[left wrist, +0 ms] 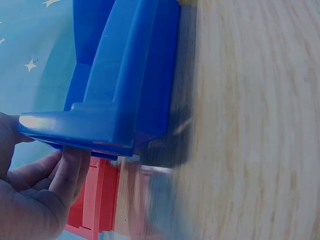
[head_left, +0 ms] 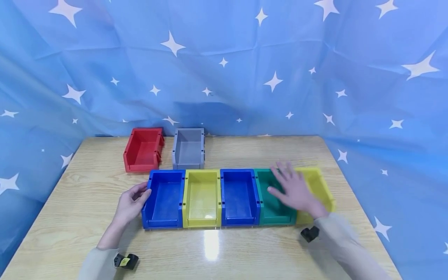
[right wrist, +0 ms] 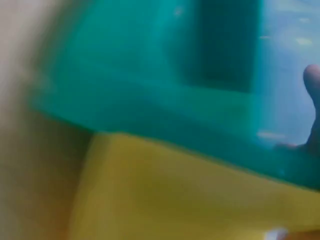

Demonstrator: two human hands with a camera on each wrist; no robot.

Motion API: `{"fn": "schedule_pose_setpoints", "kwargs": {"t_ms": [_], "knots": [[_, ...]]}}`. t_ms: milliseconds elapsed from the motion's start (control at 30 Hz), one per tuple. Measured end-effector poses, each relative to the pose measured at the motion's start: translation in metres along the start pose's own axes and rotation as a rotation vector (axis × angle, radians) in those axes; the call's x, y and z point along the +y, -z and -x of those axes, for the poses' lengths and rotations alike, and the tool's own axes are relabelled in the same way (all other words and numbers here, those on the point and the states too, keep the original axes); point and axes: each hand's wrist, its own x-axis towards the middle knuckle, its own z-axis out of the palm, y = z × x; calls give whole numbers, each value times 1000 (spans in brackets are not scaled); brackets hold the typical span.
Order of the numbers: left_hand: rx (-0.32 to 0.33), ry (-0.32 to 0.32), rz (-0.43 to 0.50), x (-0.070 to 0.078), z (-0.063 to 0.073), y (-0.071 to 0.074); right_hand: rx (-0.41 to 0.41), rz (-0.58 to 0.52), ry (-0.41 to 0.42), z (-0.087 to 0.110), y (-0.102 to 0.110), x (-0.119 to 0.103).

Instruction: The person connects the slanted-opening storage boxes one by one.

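Four bins stand side by side in a row: a blue bin (head_left: pixel 165 200), a yellow bin (head_left: pixel 202 196), a second blue bin (head_left: pixel 239 198) and a green bin (head_left: pixel 274 210). My left hand (head_left: pixel 130 204) pinches the left wall of the first blue bin, thumb at the rim and fingers along the outside, as the left wrist view also shows. A second yellow bin (head_left: pixel 320 190) sits slightly angled at the right end, against the green one. Above these two, my right hand (head_left: pixel 295 190) is spread with fingers straight, blurred, holding nothing.
Behind the row, a red bin (head_left: pixel 143 149) and a grey bin (head_left: pixel 189 147) stand apart near the table's back edge. A blue star-patterned cloth (head_left: pixel 224 77) hangs behind the wooden table (head_left: pixel 175 252) and along its sides.
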Motion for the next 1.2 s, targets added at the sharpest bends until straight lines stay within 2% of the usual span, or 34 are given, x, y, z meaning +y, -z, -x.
{"fn": "schedule_pose_setpoints", "kwargs": {"t_ms": [100, 167, 300, 533, 767, 900, 1067, 1200], "knots": [[-8, 0, 1, -1, 0, -1, 12, -46, -4, 4, -15, 3], [-12, 5, 3, -1, 2, 0, 43, -70, -11, 6, -18, 2], [-13, 5, -6, 0, 2, 1, 66, -59, -5, 4, -19, 2], [37, -9, -9, -1, 0, -2, 81, -88, 5, -1, -17, 2], [23, -4, -16, -1, -1, -2, 37, -87, -14, -10, -3, 1], [21, -1, -17, 0, -1, -2, 76, -112, -68, -21, 10, 1], [12, 3, -5, 1, -1, -1, 163, -219, -64, -39, 22, 2], [7, 7, -5, 3, -1, 0, 168, -338, -81, -56, 30, -2]]}}
